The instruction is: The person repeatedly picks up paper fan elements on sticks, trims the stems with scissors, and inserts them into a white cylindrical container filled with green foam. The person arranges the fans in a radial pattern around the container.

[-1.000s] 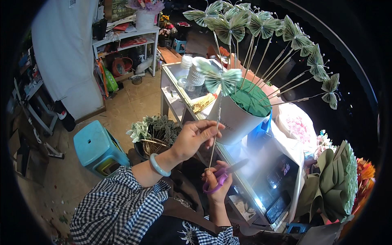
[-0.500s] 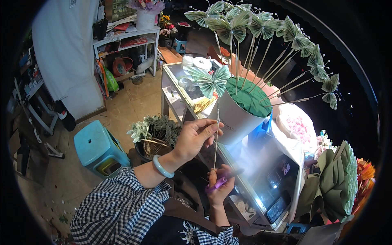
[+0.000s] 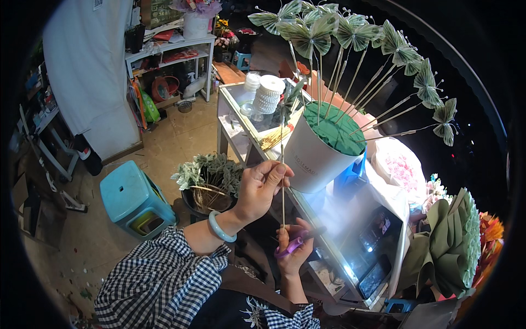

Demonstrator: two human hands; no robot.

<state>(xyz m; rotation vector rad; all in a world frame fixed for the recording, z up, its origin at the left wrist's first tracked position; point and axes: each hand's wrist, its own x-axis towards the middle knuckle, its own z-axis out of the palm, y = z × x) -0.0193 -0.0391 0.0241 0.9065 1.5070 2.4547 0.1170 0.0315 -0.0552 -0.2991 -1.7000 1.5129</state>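
Note:
Between the thumb and fingers of my left hand (image 3: 262,187) is pinched a thin wooden stick (image 3: 283,207), held upright. At its top a folded green paper butterfly (image 3: 291,100) shows almost edge-on, beside the white bucket. My right hand (image 3: 295,250) has purple-handled scissors (image 3: 290,246) in its grip, and its fingertips touch the stick's lower end. Just beyond stands the white bucket (image 3: 306,153) filled with green foam (image 3: 334,131). Several pleated butterflies (image 3: 311,34) on sticks fan out from that foam.
A glass-topped cabinet (image 3: 337,253) bears the bucket, a phone (image 3: 375,276) and a roll of white beads (image 3: 269,94). Wrapped bouquets (image 3: 438,249) stand at the right. A blue stool (image 3: 131,192) and a potted plant (image 3: 211,178) are at the left.
The held butterfly has turned from facing me to nearly edge-on, uncovering the bead roll. My left hand has shifted slightly left and down; my right hand still holds the scissors.

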